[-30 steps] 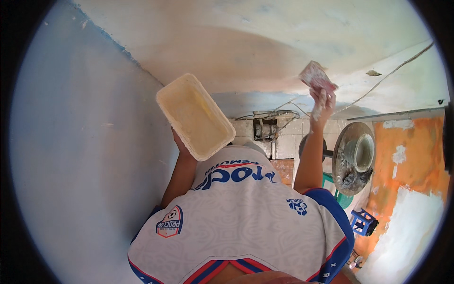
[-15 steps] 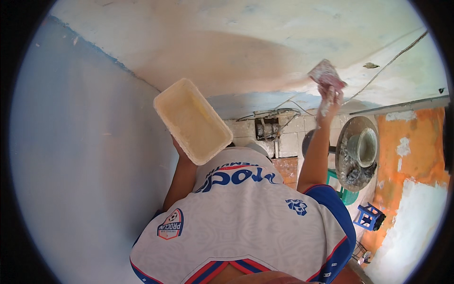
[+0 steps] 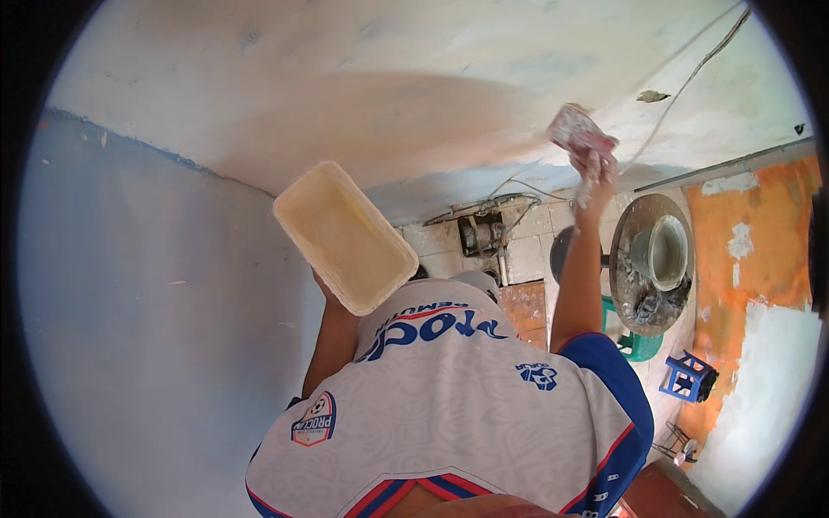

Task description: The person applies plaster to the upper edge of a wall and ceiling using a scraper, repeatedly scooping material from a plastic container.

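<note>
A cream plastic tub, rectangular with a crusty whitish rim, is tilted so that its inside faces me; a thin pale residue shows in it. My left hand holds it from behind, most of its fingers hidden. At the right, my right hand, whitened with powder or paste, is closed on the lower edge of a flat maroon pad smeared with white. Its exact kind is unclear. The pad is held up in front of the pale patchy wall; whether it touches the wall I cannot tell.
A blue wall meets the pale wall at the left. A cable runs along the pale wall. Below are a small pump, a round table bearing a bucket, a green stool and a blue stool.
My right hand and the maroon pad have shifted slightly left, and the pad's tilt has changed. The tub sits a little lower and further left in view; the whole view has shifted slightly.
</note>
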A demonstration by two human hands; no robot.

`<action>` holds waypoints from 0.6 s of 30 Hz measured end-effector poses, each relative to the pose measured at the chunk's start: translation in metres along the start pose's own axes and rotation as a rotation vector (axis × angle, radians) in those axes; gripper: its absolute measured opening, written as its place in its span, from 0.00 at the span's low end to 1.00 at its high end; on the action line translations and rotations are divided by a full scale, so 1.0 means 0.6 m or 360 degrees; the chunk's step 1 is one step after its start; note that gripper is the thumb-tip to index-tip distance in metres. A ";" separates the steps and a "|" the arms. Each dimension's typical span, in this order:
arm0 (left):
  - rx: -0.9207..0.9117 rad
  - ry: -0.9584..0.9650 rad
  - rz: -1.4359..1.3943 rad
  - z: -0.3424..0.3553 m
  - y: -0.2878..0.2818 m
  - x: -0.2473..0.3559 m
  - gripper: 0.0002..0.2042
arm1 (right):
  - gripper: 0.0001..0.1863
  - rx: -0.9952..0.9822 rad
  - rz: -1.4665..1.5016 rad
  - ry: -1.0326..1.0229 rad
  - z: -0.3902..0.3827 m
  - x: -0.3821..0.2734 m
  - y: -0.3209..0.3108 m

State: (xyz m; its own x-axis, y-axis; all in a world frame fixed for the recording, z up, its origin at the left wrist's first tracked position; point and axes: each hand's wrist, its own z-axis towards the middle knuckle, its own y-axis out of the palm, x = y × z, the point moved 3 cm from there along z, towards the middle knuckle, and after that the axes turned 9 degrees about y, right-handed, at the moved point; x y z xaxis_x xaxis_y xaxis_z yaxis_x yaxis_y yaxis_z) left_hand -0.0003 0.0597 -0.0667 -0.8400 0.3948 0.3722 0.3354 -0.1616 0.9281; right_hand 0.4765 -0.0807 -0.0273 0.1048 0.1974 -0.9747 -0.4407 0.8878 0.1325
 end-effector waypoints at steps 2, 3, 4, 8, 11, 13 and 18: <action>0.0022 0.0000 0.0013 -0.002 -0.020 -0.014 0.35 | 0.12 0.0015 -0.0115 -0.0014 -0.012 -0.009 -0.039; 0.0036 0.0004 0.0015 -0.005 -0.031 -0.023 0.35 | 0.11 -0.0050 0.0011 0.0059 -0.018 0.005 -0.049; 0.0044 0.0012 0.0028 -0.007 -0.041 -0.033 0.35 | 0.11 -0.0117 0.0137 0.0132 -0.015 0.017 -0.060; 0.0064 0.0052 0.0193 -0.022 -0.033 -0.089 0.35 | 0.09 -0.0412 0.0038 0.0029 -0.031 0.039 0.013; 0.0157 0.0107 0.0075 -0.021 0.027 -0.131 0.35 | 0.11 -0.0490 0.0110 0.0167 -0.008 0.038 0.049; 0.0160 0.0136 0.0067 -0.023 0.057 -0.163 0.35 | 0.11 -0.0342 0.0066 0.0140 0.022 0.031 0.019; 0.0152 0.0240 0.0121 -0.049 0.099 -0.221 0.34 | 0.11 -0.0170 -0.0283 0.0086 0.034 0.044 -0.095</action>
State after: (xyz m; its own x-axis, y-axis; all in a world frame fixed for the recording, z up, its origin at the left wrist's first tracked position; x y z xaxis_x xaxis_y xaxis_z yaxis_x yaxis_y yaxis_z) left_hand 0.1186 -0.0290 -0.0609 -0.8627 0.2434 0.4432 0.4333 -0.0962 0.8961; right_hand 0.5229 -0.1177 -0.0570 0.1429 0.0165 -0.9896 -0.5119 0.8570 -0.0596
